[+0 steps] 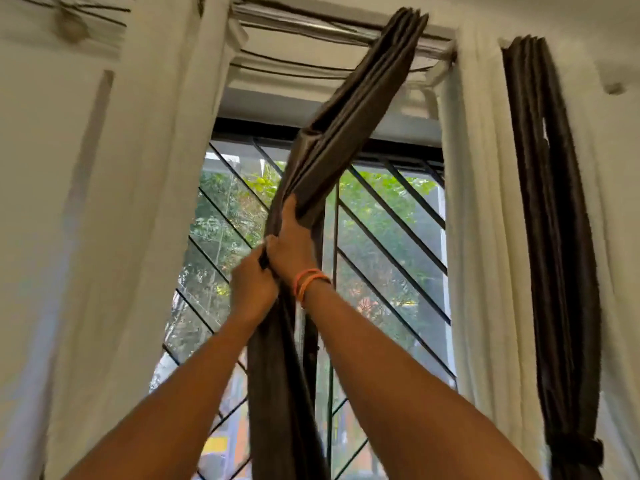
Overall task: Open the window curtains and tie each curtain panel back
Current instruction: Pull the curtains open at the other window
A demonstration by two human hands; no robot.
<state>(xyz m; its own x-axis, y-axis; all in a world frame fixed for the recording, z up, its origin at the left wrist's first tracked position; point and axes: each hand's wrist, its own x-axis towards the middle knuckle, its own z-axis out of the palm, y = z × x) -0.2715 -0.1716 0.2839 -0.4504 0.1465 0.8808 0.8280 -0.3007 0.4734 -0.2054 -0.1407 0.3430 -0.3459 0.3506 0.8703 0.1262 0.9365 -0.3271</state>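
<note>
Gathering the dark panel [332, 133] into a bunch before the window [391, 237], both hands are wrapped round it, right hand [294, 237] above left hand [252, 282], so the folds are kept together for tying

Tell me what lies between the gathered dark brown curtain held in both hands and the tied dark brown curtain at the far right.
In the head view, between the gathered dark brown curtain and the tied dark brown curtain hangs a white curtain panel, beyond bare window glass with a black diagonal grille.
</note>
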